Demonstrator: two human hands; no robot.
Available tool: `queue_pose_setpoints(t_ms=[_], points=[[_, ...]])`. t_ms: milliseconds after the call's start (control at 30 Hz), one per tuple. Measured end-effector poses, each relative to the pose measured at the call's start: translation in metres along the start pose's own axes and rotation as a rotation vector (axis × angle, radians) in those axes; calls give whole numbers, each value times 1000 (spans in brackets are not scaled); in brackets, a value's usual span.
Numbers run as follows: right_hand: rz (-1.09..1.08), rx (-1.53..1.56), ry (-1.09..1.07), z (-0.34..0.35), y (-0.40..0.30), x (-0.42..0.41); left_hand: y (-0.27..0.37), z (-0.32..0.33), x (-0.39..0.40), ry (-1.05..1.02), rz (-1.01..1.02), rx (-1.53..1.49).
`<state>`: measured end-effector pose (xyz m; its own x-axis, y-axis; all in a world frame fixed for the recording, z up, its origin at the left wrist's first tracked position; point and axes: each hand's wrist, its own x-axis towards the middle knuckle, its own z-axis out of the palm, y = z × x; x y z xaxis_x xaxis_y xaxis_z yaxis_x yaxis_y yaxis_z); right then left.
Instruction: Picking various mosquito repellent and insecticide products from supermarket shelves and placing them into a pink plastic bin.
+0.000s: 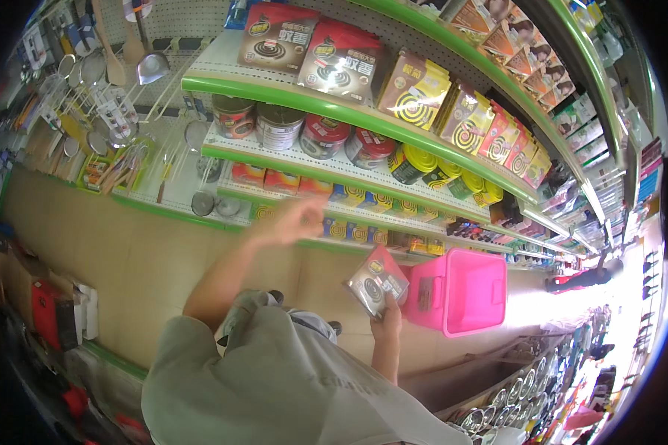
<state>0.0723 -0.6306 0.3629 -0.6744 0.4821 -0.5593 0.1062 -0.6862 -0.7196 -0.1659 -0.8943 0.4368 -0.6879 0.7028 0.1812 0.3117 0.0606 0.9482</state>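
Note:
My right hand [388, 322] grips the lower edge of a mosquito coil packet [377, 281], red at the top and brown below, with a dark spiral printed on it. The packet is tilted and held just left of a pink plastic bin [476, 292]. My left hand [298, 222] is stretched out, blurred, in front of the lower shelves; its fingers look bent, and whether anything is in them is unclear. Similar red and brown packets [339, 61] stand on the upper shelf [245, 89]. Round tins [324, 136] line the shelf beneath.
Small boxes [348, 194] fill the lower shelves. Ladles [153, 67] and strainers hang on long hooks at the left. Behind me lies a red and black box [53, 314]. Glassware [501, 403] stands at the lower right. Down the aisle is another person [587, 278].

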Motion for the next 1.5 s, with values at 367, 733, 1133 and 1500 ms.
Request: queue_pose_setpoints(t_ms=[367, 733, 1133, 1500], points=[[-48, 75, 80, -22, 7, -18, 46, -134, 145, 822, 130, 828], [-85, 123, 119, -27, 6, -32, 62, -143, 174, 746, -173, 696], [-125, 99, 129, -21, -9, -34, 77, -100, 191, 999, 138, 1066], [-207, 87, 142, -49, -38, -32, 92, -17, 254, 784, 151, 1301]])
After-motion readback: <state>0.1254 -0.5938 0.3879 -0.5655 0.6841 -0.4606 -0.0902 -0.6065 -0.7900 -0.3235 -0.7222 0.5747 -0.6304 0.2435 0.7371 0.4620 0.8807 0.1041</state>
